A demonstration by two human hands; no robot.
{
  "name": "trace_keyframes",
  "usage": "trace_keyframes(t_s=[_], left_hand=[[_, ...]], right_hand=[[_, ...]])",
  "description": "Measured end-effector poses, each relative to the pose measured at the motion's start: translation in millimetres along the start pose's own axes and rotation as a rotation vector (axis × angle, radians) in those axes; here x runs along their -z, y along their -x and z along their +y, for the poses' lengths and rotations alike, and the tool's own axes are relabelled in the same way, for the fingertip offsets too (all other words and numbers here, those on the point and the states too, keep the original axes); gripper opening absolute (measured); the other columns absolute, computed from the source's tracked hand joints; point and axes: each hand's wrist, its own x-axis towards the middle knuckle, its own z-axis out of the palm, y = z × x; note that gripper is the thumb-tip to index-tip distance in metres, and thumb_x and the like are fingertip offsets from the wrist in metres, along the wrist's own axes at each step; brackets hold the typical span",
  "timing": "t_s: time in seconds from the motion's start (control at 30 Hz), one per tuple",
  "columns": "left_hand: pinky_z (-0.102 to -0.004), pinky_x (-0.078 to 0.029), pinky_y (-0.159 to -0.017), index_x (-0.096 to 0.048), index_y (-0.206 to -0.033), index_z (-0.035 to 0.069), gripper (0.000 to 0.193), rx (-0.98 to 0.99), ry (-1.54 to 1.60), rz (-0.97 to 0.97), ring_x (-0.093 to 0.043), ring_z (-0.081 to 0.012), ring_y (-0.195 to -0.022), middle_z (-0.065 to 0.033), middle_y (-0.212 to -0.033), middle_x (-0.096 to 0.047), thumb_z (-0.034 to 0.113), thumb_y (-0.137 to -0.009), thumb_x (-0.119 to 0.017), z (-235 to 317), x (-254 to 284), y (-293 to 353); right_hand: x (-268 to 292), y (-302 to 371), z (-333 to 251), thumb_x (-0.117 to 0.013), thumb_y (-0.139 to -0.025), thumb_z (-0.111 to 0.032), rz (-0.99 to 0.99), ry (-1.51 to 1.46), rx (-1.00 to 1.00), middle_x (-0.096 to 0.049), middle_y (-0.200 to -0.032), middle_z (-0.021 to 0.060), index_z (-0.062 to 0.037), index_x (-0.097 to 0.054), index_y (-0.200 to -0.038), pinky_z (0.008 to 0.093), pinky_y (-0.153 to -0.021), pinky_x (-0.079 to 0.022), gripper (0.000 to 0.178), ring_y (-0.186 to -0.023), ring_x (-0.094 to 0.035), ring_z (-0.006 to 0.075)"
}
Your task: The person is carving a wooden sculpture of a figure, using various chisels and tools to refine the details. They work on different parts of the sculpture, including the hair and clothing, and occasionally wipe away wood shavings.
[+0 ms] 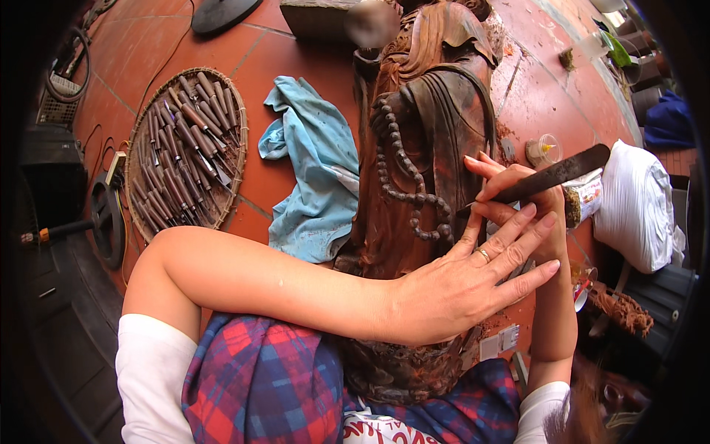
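Note:
A dark wooden carved statue [436,96] with robe folds lies in front of me, its base against my lap. A string of carved beads [397,148] runs down it. My right hand [521,185] is closed round a carving chisel [562,172]. The chisel's dark handle points up to the right, and its tip meets the carved robe beside the beads. Across the statue reaches my left hand [481,277], palm down with fingers stretched and spread. Its index finger is close to the chisel's tip; whether it touches the blade I cannot tell.
On the tiled floor [255,192] at left, a round woven tray [240,174] holds several wood-handled chisels. A stained light-blue cloth [314,163] lies beside the statue. To the right are a small clear jar [546,150] and a white sack [637,207]. A wooden block [314,20] stands beyond.

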Motion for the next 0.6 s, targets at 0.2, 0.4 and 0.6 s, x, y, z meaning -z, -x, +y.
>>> trace_keyframes(t_s=[0.2,0.4,0.6], left_hand=[[-0.0664,-0.029,-0.108,-0.033,-0.151,0.015,0.076,0.008,-0.085,-0.019,-0.016,-0.0436,-0.147,-0.0271,-0.158,-0.014,0.011,-0.080,-0.061,9,-6,2],[-0.0568,-0.033,-0.111,-0.037,-0.149,0.014,0.060,-0.083,-0.154,-0.064,-0.033,-0.0366,-0.143,-0.0239,-0.154,-0.029,0.021,-0.091,-0.048,19,-4,10],[-0.0364,-0.046,-0.049,-0.056,-0.080,0.008,0.019,-0.169,-0.034,0.237,-0.058,-0.0232,-0.053,-0.0055,-0.063,-0.055,0.025,-0.080,-0.066,5,52,-14]], right_hand=[[1,10,10,-0.074,-0.075,0.008,-0.020,-0.176,0.021,-0.069,-0.086,0.0033,-0.0034,-0.072,-0.086,0.0535,-0.110,-0.036,0.016,-0.113,-0.064,0.0321],[17,10,11,-0.074,-0.076,0.006,-0.124,-0.409,-0.038,-0.070,-0.079,0.0076,0.0001,-0.070,-0.084,0.0530,-0.109,-0.038,0.011,-0.113,-0.064,0.0342],[15,3,-10,-0.071,-0.080,0.008,0.007,-0.317,-0.022,-0.067,-0.095,0.0113,0.0037,-0.067,-0.096,0.0414,-0.096,-0.049,0.017,-0.102,-0.067,0.0263]])
